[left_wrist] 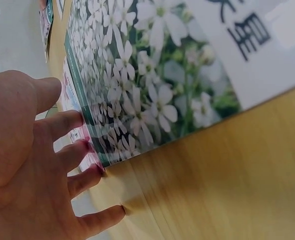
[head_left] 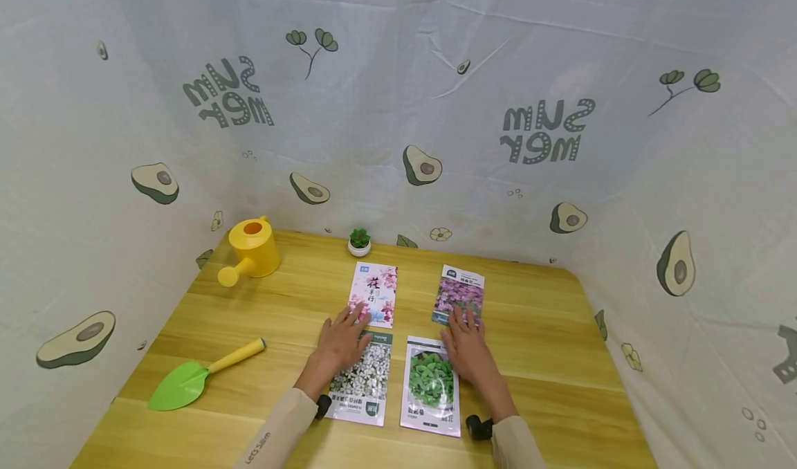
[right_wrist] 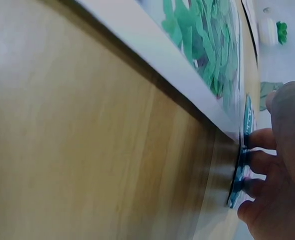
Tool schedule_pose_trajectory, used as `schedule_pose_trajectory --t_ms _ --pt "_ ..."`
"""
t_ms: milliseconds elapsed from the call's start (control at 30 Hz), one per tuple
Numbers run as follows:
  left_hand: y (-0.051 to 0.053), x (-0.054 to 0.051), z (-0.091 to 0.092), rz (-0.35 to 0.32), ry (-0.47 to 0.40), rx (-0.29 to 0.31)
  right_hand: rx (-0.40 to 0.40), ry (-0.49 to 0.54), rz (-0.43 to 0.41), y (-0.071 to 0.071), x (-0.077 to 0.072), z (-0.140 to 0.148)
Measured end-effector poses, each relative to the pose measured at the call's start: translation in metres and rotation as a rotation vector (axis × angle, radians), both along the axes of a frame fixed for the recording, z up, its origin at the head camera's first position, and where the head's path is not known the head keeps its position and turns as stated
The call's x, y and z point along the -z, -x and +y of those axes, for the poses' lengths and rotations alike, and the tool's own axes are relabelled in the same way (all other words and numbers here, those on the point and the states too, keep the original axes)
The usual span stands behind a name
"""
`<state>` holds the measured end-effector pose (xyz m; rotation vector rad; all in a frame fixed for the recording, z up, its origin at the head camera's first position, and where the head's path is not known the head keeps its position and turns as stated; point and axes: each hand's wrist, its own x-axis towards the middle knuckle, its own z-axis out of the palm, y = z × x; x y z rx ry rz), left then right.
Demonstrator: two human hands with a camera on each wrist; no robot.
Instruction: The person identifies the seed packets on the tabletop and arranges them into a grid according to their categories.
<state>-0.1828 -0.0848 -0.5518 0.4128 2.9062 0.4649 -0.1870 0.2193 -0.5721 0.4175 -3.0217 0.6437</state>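
Four seed packets would be several: a pink-flower packet (head_left: 376, 289) lies at the back left, a purple-flower packet (head_left: 459, 290) at the back right. In front of them are a white-flower packet (head_left: 362, 379) and a green-leaf packet (head_left: 431, 386). My left hand (head_left: 339, 344) reaches over the white-flower packet's left edge, its spread fingertips at the lower edge of the pink-flower one. My right hand (head_left: 470, 351) lies beside the green-leaf packet, fingertips on the lower part of the purple-flower packet. Both wrist views show the fingers extended, gripping nothing.
A yellow watering can (head_left: 255, 249) stands at the table's back left corner. Nearer on the left lies a green trowel (head_left: 183, 384) with a yellow handle. A small potted succulent (head_left: 359, 243) sits by the back edge, before a printed white curtain (head_left: 373, 123).
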Motion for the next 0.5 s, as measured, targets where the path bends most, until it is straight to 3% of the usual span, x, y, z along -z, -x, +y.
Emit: schedule_pose_trajectory --t_ms 367,500 --pt "-0.001 -0.001 0.001 0.004 -0.017 -0.003 -0.005 -0.032 -0.043 -0.002 -0.004 -0.009" --pt "-0.002 -0.002 0.001 0.006 -0.018 0.0 -0.018 -0.011 -0.015 -0.001 -0.001 -0.011"
